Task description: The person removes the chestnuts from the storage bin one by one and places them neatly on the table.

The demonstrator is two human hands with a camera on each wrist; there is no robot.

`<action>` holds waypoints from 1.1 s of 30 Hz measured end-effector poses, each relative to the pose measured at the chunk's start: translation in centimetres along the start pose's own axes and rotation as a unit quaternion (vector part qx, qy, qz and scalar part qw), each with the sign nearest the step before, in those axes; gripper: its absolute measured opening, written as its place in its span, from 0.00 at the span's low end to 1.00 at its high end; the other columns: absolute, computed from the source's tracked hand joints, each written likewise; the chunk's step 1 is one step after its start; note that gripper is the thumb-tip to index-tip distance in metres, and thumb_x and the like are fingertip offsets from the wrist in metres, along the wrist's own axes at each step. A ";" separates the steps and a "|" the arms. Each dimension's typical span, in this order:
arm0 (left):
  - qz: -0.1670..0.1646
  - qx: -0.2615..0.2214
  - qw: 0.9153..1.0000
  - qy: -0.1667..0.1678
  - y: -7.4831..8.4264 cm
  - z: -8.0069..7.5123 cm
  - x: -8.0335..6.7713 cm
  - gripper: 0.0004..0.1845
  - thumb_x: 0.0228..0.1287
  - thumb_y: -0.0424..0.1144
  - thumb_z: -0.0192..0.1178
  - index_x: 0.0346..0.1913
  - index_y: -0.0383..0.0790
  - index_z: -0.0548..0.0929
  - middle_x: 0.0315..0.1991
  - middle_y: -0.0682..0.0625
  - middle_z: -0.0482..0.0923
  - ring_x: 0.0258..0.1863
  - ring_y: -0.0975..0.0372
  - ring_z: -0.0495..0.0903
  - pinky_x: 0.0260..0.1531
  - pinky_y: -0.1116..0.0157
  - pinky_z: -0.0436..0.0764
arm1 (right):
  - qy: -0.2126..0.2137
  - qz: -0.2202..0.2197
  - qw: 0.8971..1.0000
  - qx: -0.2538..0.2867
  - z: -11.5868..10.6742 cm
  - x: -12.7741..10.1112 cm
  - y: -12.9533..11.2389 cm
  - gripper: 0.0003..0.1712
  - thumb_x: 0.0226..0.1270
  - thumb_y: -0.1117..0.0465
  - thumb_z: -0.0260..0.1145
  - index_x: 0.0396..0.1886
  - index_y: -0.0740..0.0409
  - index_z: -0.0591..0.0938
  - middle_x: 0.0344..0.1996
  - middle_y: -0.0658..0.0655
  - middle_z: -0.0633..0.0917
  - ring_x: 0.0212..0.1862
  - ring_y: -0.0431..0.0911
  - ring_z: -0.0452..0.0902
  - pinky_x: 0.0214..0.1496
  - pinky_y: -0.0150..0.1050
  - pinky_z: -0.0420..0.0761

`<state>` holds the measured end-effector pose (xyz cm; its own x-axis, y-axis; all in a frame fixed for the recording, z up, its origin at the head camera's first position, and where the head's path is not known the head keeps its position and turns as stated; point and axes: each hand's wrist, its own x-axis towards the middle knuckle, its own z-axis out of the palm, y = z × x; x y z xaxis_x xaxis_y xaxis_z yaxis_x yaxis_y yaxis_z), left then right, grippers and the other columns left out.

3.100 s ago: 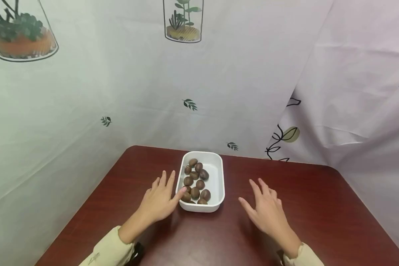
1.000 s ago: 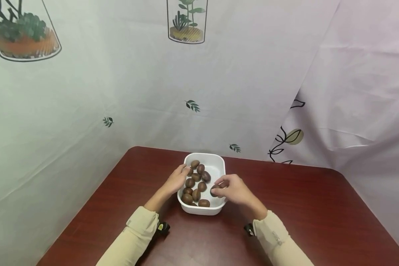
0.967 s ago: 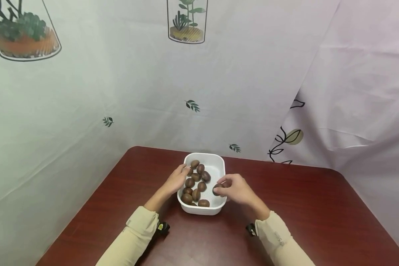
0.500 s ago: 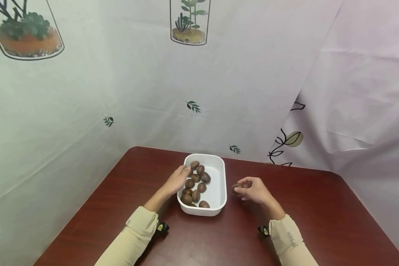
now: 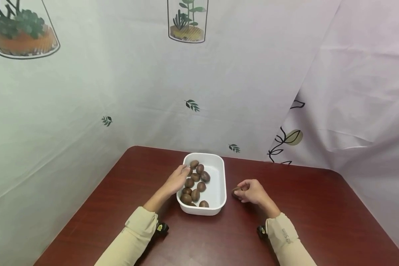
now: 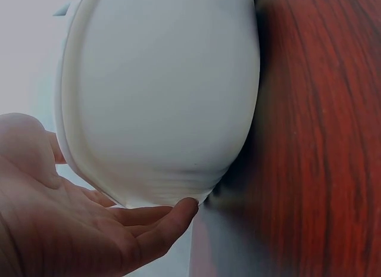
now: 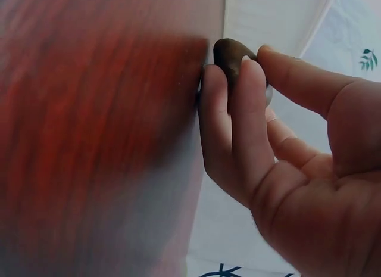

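A white rectangular tub [image 5: 218, 184] holds several brown chestnuts [image 5: 195, 184] on a dark red table [image 5: 306, 214]. My left hand [image 5: 177, 180] rests against the tub's left rim, fingers straight along its wall [image 6: 161, 110]. My right hand [image 5: 251, 192] is low on the table just right of the tub and pinches one chestnut [image 5: 236, 192] between thumb and fingertips. In the right wrist view that chestnut [image 7: 231, 55] sits at the fingertips, close to the tabletop.
Printed white curtains [image 5: 153, 92] close off the back and both sides of the table. The table's far corners are rounded. Bare red tabletop lies to the right of and in front of the tub.
My right hand lifted one chestnut out of the tub, carried it right over the rim and lowered it to the table. The left hand stayed at the tub's left rim.
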<state>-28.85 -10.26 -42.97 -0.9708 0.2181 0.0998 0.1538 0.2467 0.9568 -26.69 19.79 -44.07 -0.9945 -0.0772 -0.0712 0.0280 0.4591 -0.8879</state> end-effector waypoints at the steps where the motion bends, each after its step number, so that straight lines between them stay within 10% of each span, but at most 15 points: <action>1: -0.002 0.002 1.000 0.004 0.0 0.0 0.0 0.21 0.80 0.41 0.41 0.64 0.31 0.71 0.53 0.34 0.79 0.48 0.43 0.80 0.51 0.45 0.76 | 0.004 0.002 1.000 -0.006 0.0 0.0 0.0 0.12 0.56 0.72 0.73 0.40 0.73 0.82 0.25 0.59 0.83 0.23 0.46 0.82 0.25 0.40 0.84; 16: -0.033 0.044 0.998 0.017 0.3 -0.1 -0.3 0.27 0.78 0.49 0.44 0.69 0.32 0.67 0.64 0.37 0.72 0.62 0.46 0.72 0.63 0.46 0.66 | 0.046 -0.011 0.995 -0.093 -0.8 -1.0 -2.5 0.14 0.62 0.61 0.72 0.43 0.65 0.85 0.32 0.57 0.86 0.27 0.47 0.81 0.26 0.39 0.81; 26: -0.015 0.030 0.999 0.000 0.2 0.0 -0.3 0.25 0.80 0.45 0.43 0.69 0.31 0.67 0.60 0.35 0.75 0.55 0.46 0.77 0.57 0.47 0.73 | 0.004 -0.073 0.997 -0.030 2.0 -2.1 -7.1 0.13 0.64 0.65 0.68 0.46 0.68 0.85 0.35 0.64 0.87 0.29 0.52 0.82 0.33 0.45 0.84; 33: -0.022 0.063 0.998 0.015 0.0 0.1 -0.2 0.26 0.79 0.46 0.44 0.69 0.30 0.67 0.65 0.35 0.71 0.62 0.45 0.72 0.62 0.45 0.68 | -0.074 -0.139 0.980 -0.118 5.8 -2.1 -8.8 0.15 0.60 0.60 0.70 0.44 0.63 0.87 0.36 0.58 0.88 0.40 0.49 0.84 0.37 0.38 0.81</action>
<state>-28.67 -10.19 -42.98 -0.9820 0.1758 0.0688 0.1312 0.3733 0.9184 -24.26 10.78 -38.78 -0.9339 -0.3488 0.0784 -0.2844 0.5921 -0.7540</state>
